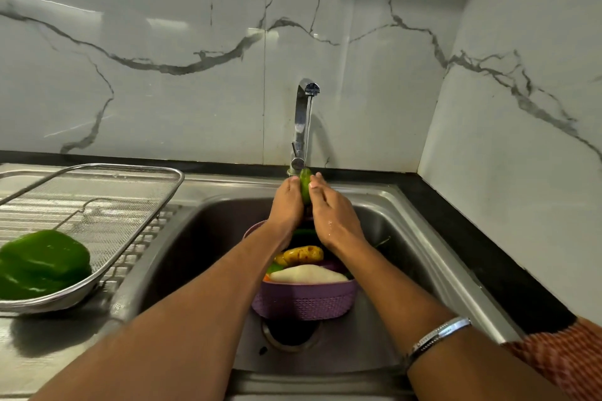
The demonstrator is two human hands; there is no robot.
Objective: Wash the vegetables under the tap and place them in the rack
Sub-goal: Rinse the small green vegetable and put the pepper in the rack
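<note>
Water runs from the chrome tap (303,120) onto a small green vegetable (305,185) held upright over the sink (208,238). My left hand (286,205) grips it from the left and my right hand (329,208) presses against it from the right, fingers fairly straight. Below my wrists a purple basket (303,301) in the sink holds a potato (304,254), a pale white vegetable (308,273) and other partly hidden ones. A green capsicum (42,264) lies in the metal mesh rack (97,185) on the drainboard at left.
A marble-patterned wall rises behind the sink and along the right side. A black counter strip (482,238) borders the sink on the right. The sink drain (286,332) shows in front of the basket. The ribbed steel drainboard (39,365) extends left.
</note>
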